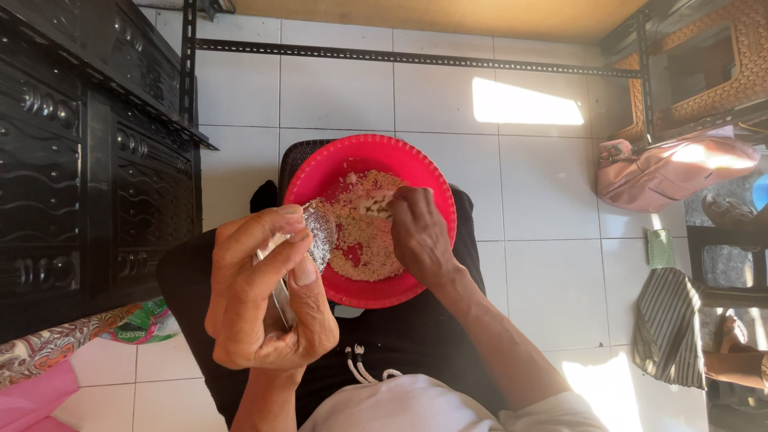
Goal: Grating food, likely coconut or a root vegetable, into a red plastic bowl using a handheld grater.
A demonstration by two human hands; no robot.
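A round red plastic basin (320, 172) rests on my lap, holding a layer of small pale grains (364, 240). My left hand (264, 300) is raised above the basin's near left rim and grips a clear, shiny plastic wrapper or small bag (320, 232). My right hand (420, 236) reaches into the basin with its fingers pinched around a few pale pieces among the grains. Black trousers and a white shirt hem with drawstrings (364, 364) show below the basin.
A dark carved wooden cabinet (72, 144) stands at the left. White floor tiles (528, 176) lie all around. A pink handbag (672, 172), wicker furniture (720, 64), striped cloth (668, 324) and another person's arm (736, 364) are at the right.
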